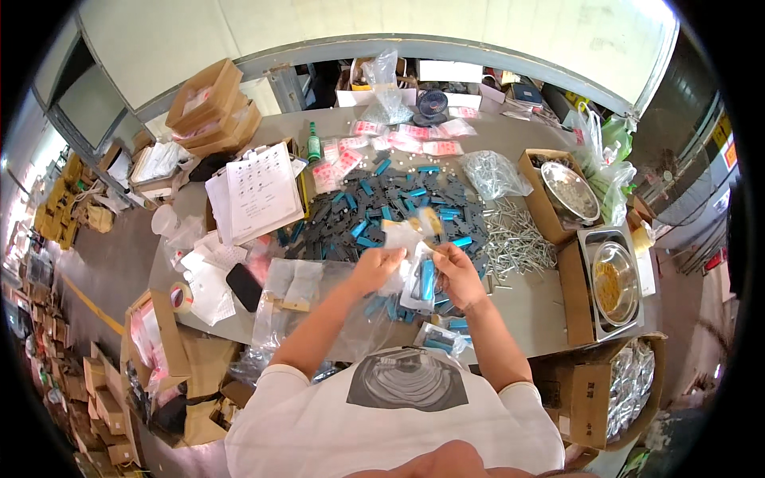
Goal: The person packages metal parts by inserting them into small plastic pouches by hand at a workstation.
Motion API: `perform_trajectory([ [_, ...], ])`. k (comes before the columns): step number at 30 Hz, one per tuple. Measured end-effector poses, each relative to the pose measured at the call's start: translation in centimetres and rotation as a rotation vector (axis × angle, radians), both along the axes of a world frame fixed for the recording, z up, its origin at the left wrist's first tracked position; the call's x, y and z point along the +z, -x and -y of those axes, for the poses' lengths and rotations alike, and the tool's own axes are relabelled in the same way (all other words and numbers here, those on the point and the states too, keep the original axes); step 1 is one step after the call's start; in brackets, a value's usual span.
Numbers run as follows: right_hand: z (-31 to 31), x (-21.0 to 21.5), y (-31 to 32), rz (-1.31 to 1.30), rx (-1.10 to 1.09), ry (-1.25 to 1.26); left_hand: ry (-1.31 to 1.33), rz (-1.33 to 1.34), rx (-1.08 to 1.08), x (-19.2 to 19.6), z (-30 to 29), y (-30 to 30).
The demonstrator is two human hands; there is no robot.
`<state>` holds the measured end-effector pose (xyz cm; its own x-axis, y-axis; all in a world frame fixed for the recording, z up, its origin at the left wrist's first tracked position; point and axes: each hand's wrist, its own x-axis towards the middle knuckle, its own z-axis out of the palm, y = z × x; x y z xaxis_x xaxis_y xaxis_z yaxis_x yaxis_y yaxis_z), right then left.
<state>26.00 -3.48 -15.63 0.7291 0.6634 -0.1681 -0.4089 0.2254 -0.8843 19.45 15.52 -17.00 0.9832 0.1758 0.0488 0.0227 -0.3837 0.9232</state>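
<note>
A person stands at a cluttered worktop (pixel 526 307). Both hands hold a small clear bag (pixel 420 279) with a blue part inside, just in front of the pile of blue parts (pixel 390 203). The left hand (pixel 376 265) pinches its top edge; the right hand (pixel 458 275) grips its side. The bag looks light, limp and slippery, best held by its edges.

On the bench (pixel 526 307), a heap of flat parts (pixel 390 209) lies at the centre. A paper sheet stack (pixel 259 191) lies at 9 o'clock of it, loose screws (pixel 516 237) at 3, sachets (pixel 402 143) at 12. Two bowls in boxes (pixel 594 239) stand beyond the screws, and a tape roll (pixel 181 297) lies at 8.
</note>
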Motion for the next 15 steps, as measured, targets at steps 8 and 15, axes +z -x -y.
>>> perform_trajectory([
  [8, -1.7, -0.9, -0.9, 0.509, -0.132, 0.307, -0.114, 0.092, -0.05, 0.9, 1.0, 0.0],
  [15, -2.7, 2.2, -1.2, 0.918, -0.085, 0.548, -0.106, 0.022, -0.029, 0.8, 1.0, 0.0],
])
